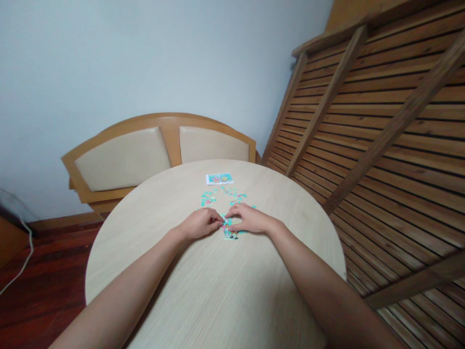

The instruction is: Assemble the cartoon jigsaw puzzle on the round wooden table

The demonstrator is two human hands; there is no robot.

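A partly joined jigsaw puzzle (pixel 227 233) in turquoise, pink and white lies flat on the round table, between my two hands. At its left edge is my left hand (pixel 202 223), thumb and fingertips pinched together; whatever is between them is too small to make out. My right hand (pixel 250 218) rests over the puzzle's right side, its thumb and fingers apart and curving around the pieces, partly hiding them. Just beyond the hands lie loose puzzle pieces (pixel 208 198) on the left and more puzzle pieces (pixel 235 195) on the right.
Behind the pieces lies a picture card (pixel 219 179) with a turquoise cartoon print. The pale round table (pixel 218 295) stands before a padded headboard (pixel 125 157) and a white wall. A slatted wooden frame (pixel 385 131) leans along the right. A white cable (pixel 30 247) hangs at far left.
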